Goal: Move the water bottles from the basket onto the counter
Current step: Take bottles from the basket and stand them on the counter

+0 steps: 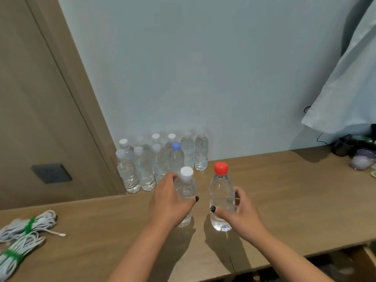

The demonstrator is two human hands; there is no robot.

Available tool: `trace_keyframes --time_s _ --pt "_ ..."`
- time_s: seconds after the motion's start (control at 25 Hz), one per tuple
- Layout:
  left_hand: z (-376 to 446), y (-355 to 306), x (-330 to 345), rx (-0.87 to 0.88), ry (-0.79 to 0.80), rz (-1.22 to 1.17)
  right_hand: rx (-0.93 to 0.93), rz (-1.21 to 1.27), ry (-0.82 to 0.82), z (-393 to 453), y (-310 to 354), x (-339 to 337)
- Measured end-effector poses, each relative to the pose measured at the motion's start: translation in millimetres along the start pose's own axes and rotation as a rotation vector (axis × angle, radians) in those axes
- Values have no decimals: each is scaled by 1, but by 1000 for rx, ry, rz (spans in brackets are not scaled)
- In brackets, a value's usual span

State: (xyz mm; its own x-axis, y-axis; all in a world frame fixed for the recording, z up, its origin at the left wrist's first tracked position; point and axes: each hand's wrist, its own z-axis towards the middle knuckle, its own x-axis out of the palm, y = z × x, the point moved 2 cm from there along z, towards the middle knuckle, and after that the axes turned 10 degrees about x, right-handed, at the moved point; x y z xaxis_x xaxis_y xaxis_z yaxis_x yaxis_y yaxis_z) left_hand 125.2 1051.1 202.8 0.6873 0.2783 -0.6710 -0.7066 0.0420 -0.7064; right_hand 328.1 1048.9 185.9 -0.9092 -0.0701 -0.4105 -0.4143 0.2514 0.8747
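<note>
My left hand [171,202] grips a clear water bottle with a white cap [185,187], upright on the wooden counter [284,190]. My right hand [240,216] grips a clear bottle with a red cap [221,192], also upright on the counter, just right of the first. Behind them, against the wall, stands a cluster of several clear bottles [146,165], most with white caps and one with a blue cap [176,157]. No basket is in view.
Bundles of white cable with green ties [20,239] lie at the counter's left end. A wall socket [51,173] sits on the brown panel at left. A small glass bowl [362,161] and dark items stand far right, under a hanging pale cloth [345,84].
</note>
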Motion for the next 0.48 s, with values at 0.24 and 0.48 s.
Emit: trace_keyframes --time_s 0.24,0.48 --pt "65 3 16 119 156 234 -2 -104 -104 57 -2 6" --pt "106 1 48 92 177 315 20 -130 -39 115 -8 1"
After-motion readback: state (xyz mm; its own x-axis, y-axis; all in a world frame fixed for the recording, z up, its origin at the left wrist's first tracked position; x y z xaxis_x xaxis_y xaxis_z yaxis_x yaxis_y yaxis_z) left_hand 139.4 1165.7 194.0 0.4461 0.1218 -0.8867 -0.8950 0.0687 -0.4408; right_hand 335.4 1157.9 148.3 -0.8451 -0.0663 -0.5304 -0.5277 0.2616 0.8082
